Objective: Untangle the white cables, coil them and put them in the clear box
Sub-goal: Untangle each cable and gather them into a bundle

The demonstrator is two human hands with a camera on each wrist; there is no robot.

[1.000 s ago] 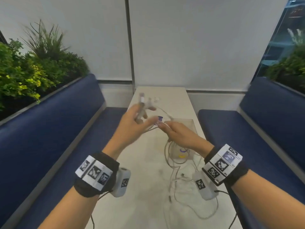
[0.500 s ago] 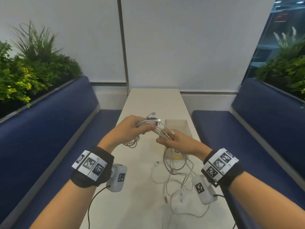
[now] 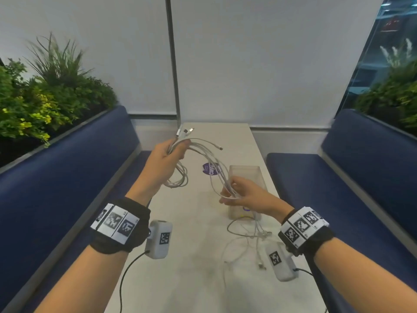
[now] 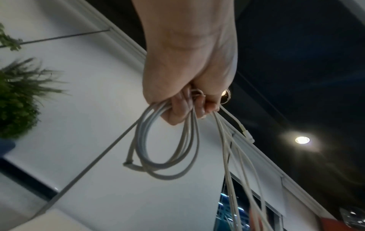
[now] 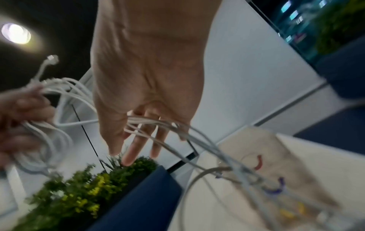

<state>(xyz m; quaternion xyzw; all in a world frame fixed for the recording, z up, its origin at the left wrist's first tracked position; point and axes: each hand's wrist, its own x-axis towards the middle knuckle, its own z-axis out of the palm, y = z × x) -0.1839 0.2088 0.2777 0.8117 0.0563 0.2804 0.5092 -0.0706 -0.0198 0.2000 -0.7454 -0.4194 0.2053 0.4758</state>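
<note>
head view: the left hand [image 3: 162,163] was raised over the left edge of the surface [image 3: 191,279], its fingers curled round a bundle of white cables [image 3: 204,154]; plugs stuck up above the fist and a small coil hung below it. several strands arched across to the right hand [image 3: 243,195], which was held just in front of the clear box [image 3: 244,171] near the right edge, fingers loosely extended with the strands running through them. more cable lay in loose tangles on the surface between the box and the near edge. a purple sticker [image 3: 211,169] sat on the surface just left of the box.

left wrist view: the left hand [image 4: 189,70] had its fingers [image 4: 178,109] closed tight on the cables [image 4: 166,156]; a coil of a few loops dangled from the fist, and straight strands ran off beside it.

right wrist view: the right hand [image 5: 150,78] had its fingers [image 5: 136,150] spread and nearly straight, cable strands [image 5: 158,125] threaded between them, not pinched. the box [image 5: 276,164] showed blurred below.
</note>
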